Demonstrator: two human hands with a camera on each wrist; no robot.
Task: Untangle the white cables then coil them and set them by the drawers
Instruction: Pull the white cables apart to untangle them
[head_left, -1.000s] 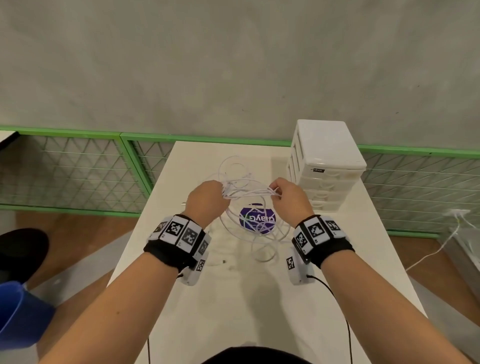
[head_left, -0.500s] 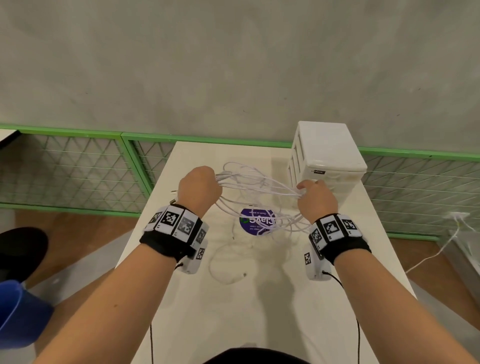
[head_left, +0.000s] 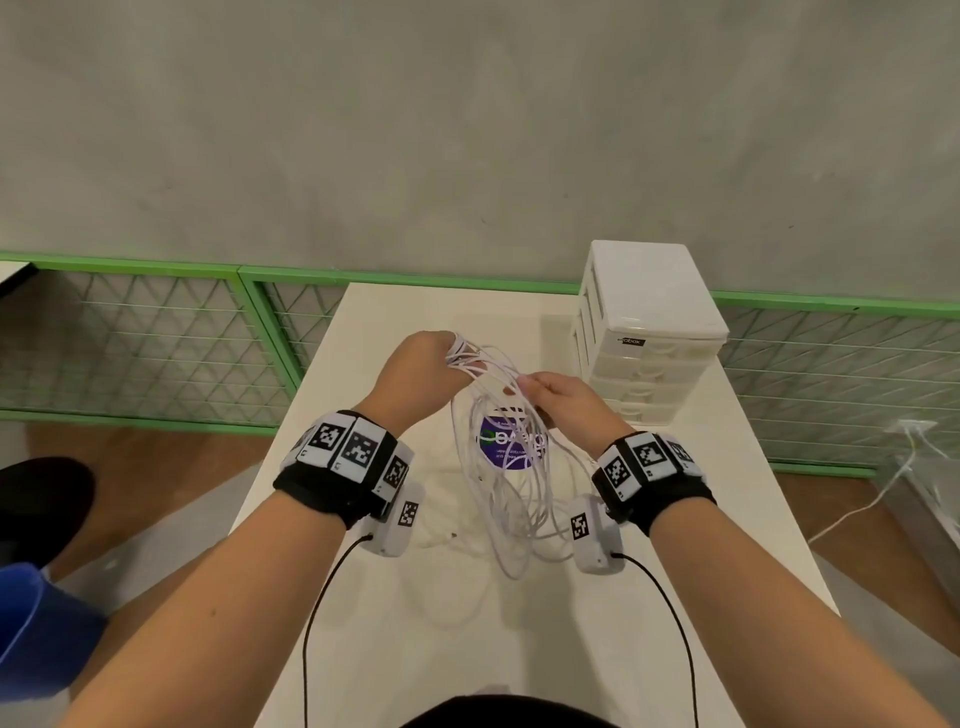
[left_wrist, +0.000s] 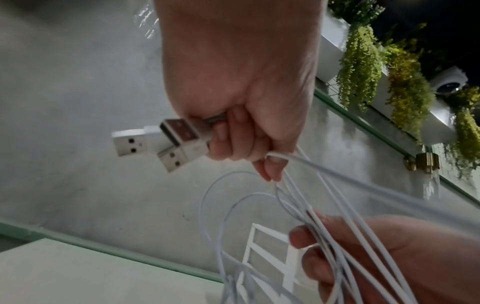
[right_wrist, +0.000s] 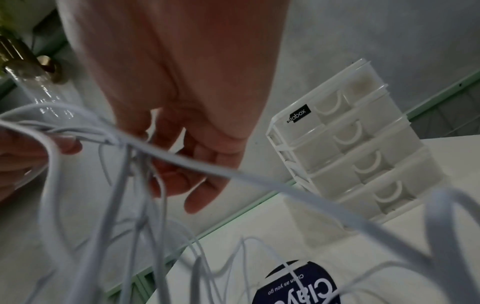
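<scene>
Several thin white cables (head_left: 501, 499) hang in long tangled loops between my hands, above the white table (head_left: 675, 597). My left hand (head_left: 423, 371) is raised in a fist and grips the bundle near its USB plugs (left_wrist: 166, 144), which stick out of the fist. My right hand (head_left: 563, 400) is just right of it and lower, and holds strands of the cables (left_wrist: 345, 242) between thumb and curled fingers. The white drawer unit (head_left: 649, 332) stands at the table's far right; its drawers (right_wrist: 350, 148) face me.
A round purple sticker (head_left: 511, 447) lies on the table under the hanging loops. More slack cable (head_left: 441, 535) rests on the tabletop. A green mesh fence (head_left: 156, 338) runs behind the table, and a blue bin (head_left: 36, 629) is at lower left.
My right hand has come back from beside the drawers towards my left hand. The cables, stretched sideways between the hands before, now hang down in long loops.
</scene>
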